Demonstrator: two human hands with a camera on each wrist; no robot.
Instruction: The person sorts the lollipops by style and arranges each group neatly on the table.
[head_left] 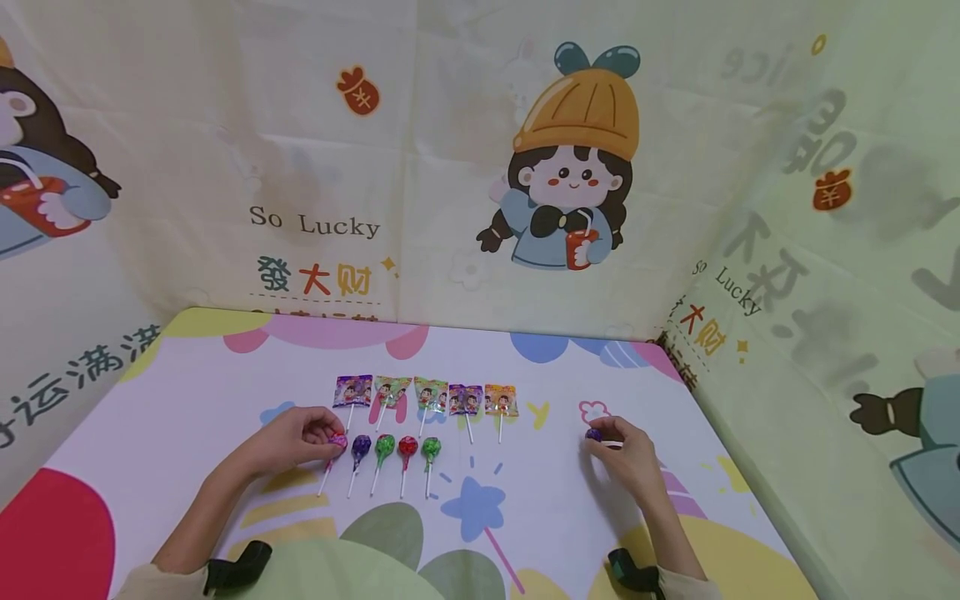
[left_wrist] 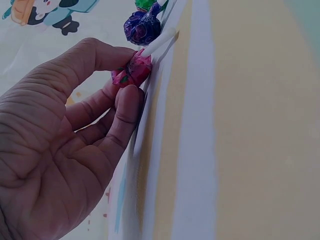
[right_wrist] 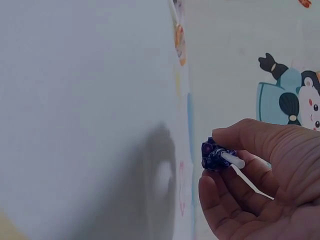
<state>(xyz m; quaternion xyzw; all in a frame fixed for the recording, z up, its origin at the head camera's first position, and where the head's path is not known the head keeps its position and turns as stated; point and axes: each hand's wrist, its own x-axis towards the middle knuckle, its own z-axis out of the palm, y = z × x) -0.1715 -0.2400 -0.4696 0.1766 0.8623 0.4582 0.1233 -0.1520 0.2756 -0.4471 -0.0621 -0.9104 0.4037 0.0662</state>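
My left hand pinches the head of a pink-wrapped lollipop between thumb and fingers, at the left end of a row. Beside it lie a purple lollipop, a green lollipop, a red lollipop and another green lollipop, sticks toward me. Off to the right, my right hand holds a dark purple lollipop by its head between thumb and fingers. In the right wrist view it is above the table, its white stick pointing toward the palm.
Behind the row lie several flat-bagged lollipops, among them a purple bag at the left and an orange bag at the right. A patterned cloth covers the table. Printed curtains hang around its back and sides.
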